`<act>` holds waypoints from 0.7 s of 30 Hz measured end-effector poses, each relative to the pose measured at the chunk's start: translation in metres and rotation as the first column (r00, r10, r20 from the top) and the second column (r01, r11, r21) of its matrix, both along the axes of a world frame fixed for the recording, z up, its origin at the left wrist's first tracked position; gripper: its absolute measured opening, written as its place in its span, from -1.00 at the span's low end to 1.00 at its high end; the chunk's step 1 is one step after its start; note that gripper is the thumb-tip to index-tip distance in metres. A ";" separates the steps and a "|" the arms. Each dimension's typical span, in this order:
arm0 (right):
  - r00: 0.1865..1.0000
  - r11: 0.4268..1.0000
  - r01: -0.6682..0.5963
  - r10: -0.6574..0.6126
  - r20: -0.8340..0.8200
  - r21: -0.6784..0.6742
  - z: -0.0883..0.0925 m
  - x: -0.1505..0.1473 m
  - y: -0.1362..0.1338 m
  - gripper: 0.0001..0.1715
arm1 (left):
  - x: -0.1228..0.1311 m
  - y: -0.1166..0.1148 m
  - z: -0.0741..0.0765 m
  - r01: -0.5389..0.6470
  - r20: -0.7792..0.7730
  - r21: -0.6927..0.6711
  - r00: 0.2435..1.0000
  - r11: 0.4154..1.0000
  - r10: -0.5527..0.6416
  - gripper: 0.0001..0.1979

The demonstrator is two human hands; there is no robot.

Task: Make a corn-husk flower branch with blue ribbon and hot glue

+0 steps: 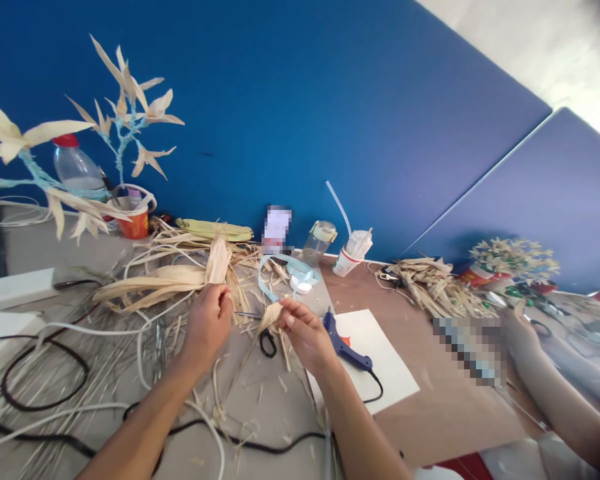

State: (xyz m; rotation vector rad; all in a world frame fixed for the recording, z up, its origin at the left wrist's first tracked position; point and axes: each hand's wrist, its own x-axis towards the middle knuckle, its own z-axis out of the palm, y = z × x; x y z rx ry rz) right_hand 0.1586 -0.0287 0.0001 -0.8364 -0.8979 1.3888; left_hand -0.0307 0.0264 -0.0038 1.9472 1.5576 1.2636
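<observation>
My right hand pinches a small pale strip of dried corn husk between thumb and fingers. To its left, my left hand is closed, with its fingers curled; whatever it may hold is hidden. Just beyond the left knuckles stands a wide dried husk, and more long husks lie to the left. A thin metal rod or blade shows between my hands, with a black loop below the husk strip. Beside my right wrist, a blue glue gun rests on white paper.
White and black cables and husk scraps cover the left side. A light blue ribbon, lidded jar, paper cup and phone stand behind. Husk-flower branches rise at left. Another person's hand works at right.
</observation>
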 end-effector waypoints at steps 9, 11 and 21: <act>0.901 0.932 0.361 -0.351 0.256 0.009 -0.006 0.011 0.013 -0.77 | -0.006 0.015 -0.013 -0.141 0.196 0.145 0.974 0.979 0.112 -0.79; 0.856 0.915 0.399 -0.392 0.338 0.053 -0.003 0.011 0.013 -0.76 | -0.007 0.016 -0.015 -0.092 0.228 0.115 0.972 0.989 0.064 -0.81; 0.223 0.990 0.011 -0.140 0.965 0.141 0.029 -0.027 0.044 -0.80 | -0.006 0.013 -0.010 -0.083 0.358 -0.091 0.927 0.992 0.110 -0.79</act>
